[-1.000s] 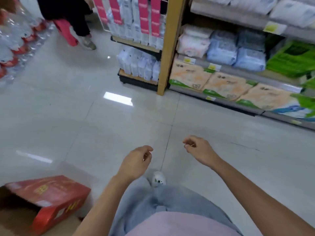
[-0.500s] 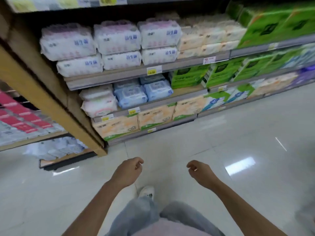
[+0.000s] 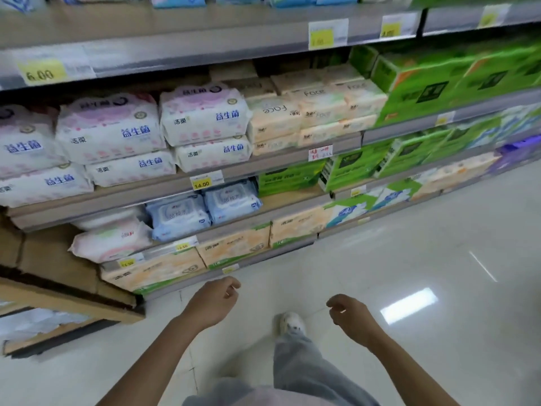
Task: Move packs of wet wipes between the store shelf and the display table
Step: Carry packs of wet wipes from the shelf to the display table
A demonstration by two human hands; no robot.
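Two blue packs of wet wipes (image 3: pixel 202 210) lie side by side on a low level of the store shelf (image 3: pixel 187 183), left of centre. A pink and white pack (image 3: pixel 112 240) lies to their left. My left hand (image 3: pixel 212 301) hangs over the floor just in front of the shelf's bottom edge, fingers loosely curled, holding nothing. My right hand (image 3: pixel 349 316) hovers further right over the tiles, also loosely curled and empty. Both hands are well below the blue packs. No display table is in view.
White and pink tissue packs (image 3: pixel 205 115) fill the level above, peach packs (image 3: pixel 310 112) and green boxes (image 3: pixel 456 83) to the right. Peach packs (image 3: pixel 234 247) line the bottom level. A wooden shelf end (image 3: pixel 67 297) juts out at left. Glossy tile floor (image 3: pixel 409 259) spreads right.
The view has swung from the aisle floor onto the shelf and come closer to it. Both hands stay low, empty and loosely curled throughout.
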